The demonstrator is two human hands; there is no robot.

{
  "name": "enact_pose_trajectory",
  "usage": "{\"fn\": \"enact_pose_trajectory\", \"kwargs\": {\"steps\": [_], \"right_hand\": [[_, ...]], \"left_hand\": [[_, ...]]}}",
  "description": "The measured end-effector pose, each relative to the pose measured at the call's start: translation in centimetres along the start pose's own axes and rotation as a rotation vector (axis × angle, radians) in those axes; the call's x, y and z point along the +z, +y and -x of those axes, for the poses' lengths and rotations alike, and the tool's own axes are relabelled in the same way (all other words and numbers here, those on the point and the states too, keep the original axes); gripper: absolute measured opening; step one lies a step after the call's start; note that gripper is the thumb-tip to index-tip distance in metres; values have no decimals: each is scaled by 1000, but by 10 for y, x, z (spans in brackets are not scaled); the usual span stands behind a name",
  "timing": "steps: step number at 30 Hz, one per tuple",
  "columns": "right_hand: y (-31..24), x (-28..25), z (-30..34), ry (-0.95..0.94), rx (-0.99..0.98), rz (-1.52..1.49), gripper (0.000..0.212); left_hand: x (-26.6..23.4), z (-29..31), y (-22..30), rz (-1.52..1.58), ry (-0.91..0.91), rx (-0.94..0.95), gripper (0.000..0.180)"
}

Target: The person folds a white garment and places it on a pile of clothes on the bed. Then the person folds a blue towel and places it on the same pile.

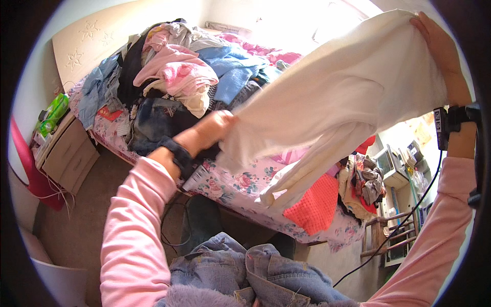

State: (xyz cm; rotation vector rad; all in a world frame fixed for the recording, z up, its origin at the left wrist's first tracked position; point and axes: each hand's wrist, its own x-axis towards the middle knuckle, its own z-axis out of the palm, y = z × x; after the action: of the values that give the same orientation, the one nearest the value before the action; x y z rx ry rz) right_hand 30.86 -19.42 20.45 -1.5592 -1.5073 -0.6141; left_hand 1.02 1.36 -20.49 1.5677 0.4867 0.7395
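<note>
A long white garment point(337, 87) is stretched across the air above the bed, with one narrow leg or sleeve hanging down from it. I cannot tell whether it is trousers or a top. My left hand point(215, 128), slightly blurred, is closed on its lower left edge. Higher up at the right, my right hand point(434, 43) grips the opposite end, fingers folded over the edge. Under the left hand lie dark jeans point(161, 120) on the bed. A coral knitted piece point(314, 204) shows below the hanging part.
The flowered bed point(220, 184) carries a heap of clothes, with a pink garment point(174, 66) and a blue one point(230, 61). A drawer cabinet point(71, 153) stands at the left. More clothes point(363, 184) and a wooden chair point(386, 235) are at the right. A black cable point(388, 238) hangs by my right arm.
</note>
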Motion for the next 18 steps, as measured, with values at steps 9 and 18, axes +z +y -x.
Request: {"fn": "enact_pose_trajectory", "kwargs": {"steps": [9, 18], "right_hand": [[51, 9, 12, -236, -515, 728, 34], [52, 29, 0, -307, -523, 715, 34]], "left_hand": [[-133, 90, 155, -1209, 690, 396, 54], [-220, 155, 204, -1499, 949, 356, 28]]}}
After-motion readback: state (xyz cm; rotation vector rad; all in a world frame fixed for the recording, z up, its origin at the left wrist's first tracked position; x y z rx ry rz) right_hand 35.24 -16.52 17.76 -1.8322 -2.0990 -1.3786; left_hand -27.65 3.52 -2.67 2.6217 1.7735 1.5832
